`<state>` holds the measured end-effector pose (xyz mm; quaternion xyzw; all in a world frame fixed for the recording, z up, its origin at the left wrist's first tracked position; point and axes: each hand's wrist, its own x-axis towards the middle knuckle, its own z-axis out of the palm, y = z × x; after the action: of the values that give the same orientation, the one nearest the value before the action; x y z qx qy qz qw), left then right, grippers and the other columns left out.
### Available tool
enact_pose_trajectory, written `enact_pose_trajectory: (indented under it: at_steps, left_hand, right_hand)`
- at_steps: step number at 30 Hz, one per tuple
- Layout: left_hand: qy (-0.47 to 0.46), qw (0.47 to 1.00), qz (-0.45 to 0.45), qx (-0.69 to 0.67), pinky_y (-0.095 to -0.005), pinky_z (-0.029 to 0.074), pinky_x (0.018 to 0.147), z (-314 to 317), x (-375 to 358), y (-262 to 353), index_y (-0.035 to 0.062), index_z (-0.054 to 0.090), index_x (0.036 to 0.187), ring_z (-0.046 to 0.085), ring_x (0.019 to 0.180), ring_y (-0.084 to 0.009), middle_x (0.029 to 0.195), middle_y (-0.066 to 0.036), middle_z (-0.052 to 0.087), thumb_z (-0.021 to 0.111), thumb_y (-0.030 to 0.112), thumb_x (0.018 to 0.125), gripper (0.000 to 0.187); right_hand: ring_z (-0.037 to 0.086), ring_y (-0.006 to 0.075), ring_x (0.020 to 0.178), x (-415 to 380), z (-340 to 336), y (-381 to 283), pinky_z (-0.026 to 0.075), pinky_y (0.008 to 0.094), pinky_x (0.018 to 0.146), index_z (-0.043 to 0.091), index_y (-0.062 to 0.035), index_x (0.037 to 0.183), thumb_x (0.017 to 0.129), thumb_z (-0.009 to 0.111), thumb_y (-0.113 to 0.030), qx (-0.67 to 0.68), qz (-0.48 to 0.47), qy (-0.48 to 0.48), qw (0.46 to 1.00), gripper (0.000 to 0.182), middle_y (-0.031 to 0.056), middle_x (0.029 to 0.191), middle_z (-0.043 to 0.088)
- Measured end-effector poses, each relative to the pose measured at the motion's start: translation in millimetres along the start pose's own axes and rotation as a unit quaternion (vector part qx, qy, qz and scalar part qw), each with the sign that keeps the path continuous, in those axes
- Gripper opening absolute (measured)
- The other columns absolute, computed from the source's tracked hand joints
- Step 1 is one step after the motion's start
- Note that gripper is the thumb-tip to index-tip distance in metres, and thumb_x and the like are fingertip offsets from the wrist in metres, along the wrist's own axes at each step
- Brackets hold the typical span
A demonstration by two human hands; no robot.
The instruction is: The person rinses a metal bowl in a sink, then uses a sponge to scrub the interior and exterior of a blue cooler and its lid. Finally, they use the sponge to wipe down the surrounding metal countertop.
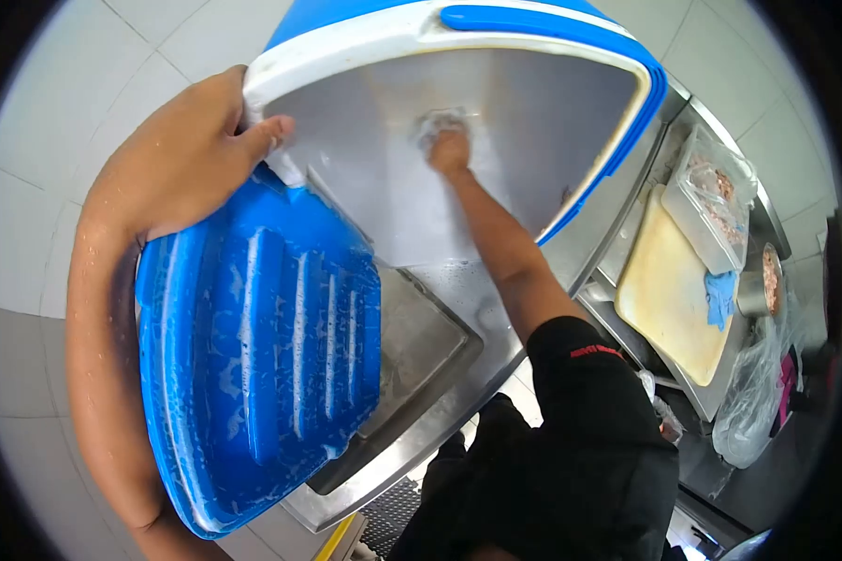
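Left hand (201,150) is clamped on the cooler (365,45) rim, right hand (450,150) deep inside, bunched around some whitish wad (437,120). Soapy blue piece (269,346)'s right by the left forearm (103,346).

Illegible red lettering (596,352) on black sleeve (571,379)

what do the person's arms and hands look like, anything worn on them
The left hand and right hand are gloveless. A black fabric sleeve with small red lettering by its hem ends near the right elbow; no left sleeve shows.
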<state>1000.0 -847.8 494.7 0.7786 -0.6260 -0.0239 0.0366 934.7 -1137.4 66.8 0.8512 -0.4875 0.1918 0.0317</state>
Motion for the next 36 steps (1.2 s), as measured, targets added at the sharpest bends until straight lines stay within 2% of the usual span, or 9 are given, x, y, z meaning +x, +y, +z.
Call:
enact_pose_trajectory:
  at_steps: [2, 4, 14, 22, 27, 31, 34, 35, 36]
  left_hand:
    - [-0.005, 0.999, -0.019, 0.029, -0.0363, 0.046, 0.075, -4, -2, 6, 0.0008, 0.054, 0.121, 0.061, 0.077, -0.0241, 0.086, -0.018, 0.064, 0.057, 0.036, 0.090, 0.047]
    - [0.002, 0.999, -0.015, 0.029, -0.0362, 0.046, 0.075, 0, -3, -1, 0.0000, 0.054, 0.120, 0.061, 0.077, -0.0242, 0.086, -0.018, 0.064, 0.056, 0.036, 0.090, 0.047]
    - [0.024, 0.997, 0.064, 0.046, -0.0406, 0.046, 0.082, -1, -2, -16, -0.0052, 0.057, 0.108, 0.063, 0.086, -0.0332, 0.094, -0.025, 0.064, 0.049, 0.032, 0.091, 0.042]
    - [-0.044, 0.996, 0.027, 0.074, -0.0425, 0.047, 0.078, -7, -21, 14, -0.0092, 0.059, 0.099, 0.064, 0.081, -0.0361, 0.088, -0.026, 0.064, 0.049, 0.030, 0.088, 0.042]
    - [-0.024, 0.998, 0.044, 0.023, -0.0435, 0.048, 0.076, -1, -16, 9, -0.0117, 0.062, 0.092, 0.064, 0.078, -0.0380, 0.084, -0.028, 0.063, 0.050, 0.027, 0.085, 0.041]
    - [-0.010, 0.996, 0.086, 0.031, -0.0436, 0.049, 0.074, 6, 3, 3, -0.0129, 0.063, 0.089, 0.064, 0.077, -0.0389, 0.085, -0.030, 0.063, 0.049, 0.021, 0.079, 0.038]
    - [-0.032, 0.999, 0.025, 0.011, -0.0432, 0.050, 0.073, 8, 10, 12, -0.0133, 0.063, 0.090, 0.065, 0.078, -0.0386, 0.087, -0.031, 0.063, 0.048, 0.019, 0.074, 0.039]
    - [-0.031, 0.999, 0.032, 0.009, -0.0432, 0.050, 0.073, 8, 6, 15, -0.0133, 0.063, 0.090, 0.065, 0.078, -0.0386, 0.087, -0.031, 0.063, 0.048, 0.019, 0.074, 0.039]
    - [-0.035, 0.999, 0.040, 0.011, -0.0434, 0.050, 0.074, 5, 3, 17, -0.0117, 0.064, 0.093, 0.065, 0.079, -0.0374, 0.090, -0.030, 0.063, 0.047, 0.014, 0.071, 0.037]
  right_hand:
    - [0.042, 0.0268, 0.124, -10, 38, -31, 0.022, 0.0409, 0.109, 0.055, -0.0057, 0.121, 0.091, 0.040, -0.034, -0.016, -0.123, 0.035, 0.992, 0.044, 0.0128, 0.126, 0.055]
    - [0.039, 0.0311, 0.125, -52, -16, -68, 0.029, 0.0414, 0.106, 0.056, -0.0051, 0.121, 0.089, 0.043, -0.033, 0.181, 0.005, 0.014, 0.983, 0.044, 0.0147, 0.131, 0.050]
    - [0.031, 0.0342, 0.131, -154, -91, 9, 0.024, 0.0417, 0.108, 0.047, -0.0051, 0.129, 0.088, 0.046, -0.033, 0.059, 0.113, -0.066, 0.990, 0.050, 0.0161, 0.140, 0.040]
    - [0.043, 0.0318, 0.120, -50, -93, 49, 0.036, 0.0410, 0.102, 0.055, -0.0002, 0.117, 0.085, 0.050, -0.024, -0.135, -0.136, -0.090, 0.977, 0.041, 0.0158, 0.124, 0.053]
    - [0.048, 0.0281, 0.117, 33, -198, 36, 0.041, 0.0413, 0.092, 0.063, -0.0018, 0.107, 0.088, 0.047, -0.018, -0.343, -0.133, 0.063, 0.928, 0.030, 0.0149, 0.122, 0.056]
    - [0.049, 0.0281, 0.117, 78, -252, 43, 0.035, 0.0457, 0.099, 0.064, -0.0017, 0.105, 0.090, 0.041, -0.018, -0.008, -0.104, 0.283, 0.953, 0.032, 0.0147, 0.122, 0.056]
    - [0.049, 0.0293, 0.117, 0, -308, 37, 0.038, 0.0457, 0.096, 0.068, -0.0026, 0.093, 0.086, 0.046, -0.016, -0.213, -0.082, 0.100, 0.968, 0.027, 0.0156, 0.121, 0.057]
    - [0.049, 0.0302, 0.113, -37, -305, 46, 0.041, 0.0456, 0.091, 0.069, -0.0043, 0.083, 0.081, 0.050, -0.015, -0.304, -0.192, 0.263, 0.895, 0.022, 0.0150, 0.117, 0.058]
    - [0.049, 0.0303, 0.111, -69, -304, 46, 0.041, 0.0455, 0.089, 0.068, -0.0042, 0.087, 0.080, 0.050, -0.014, -0.263, -0.163, 0.211, 0.927, 0.021, 0.0142, 0.115, 0.059]
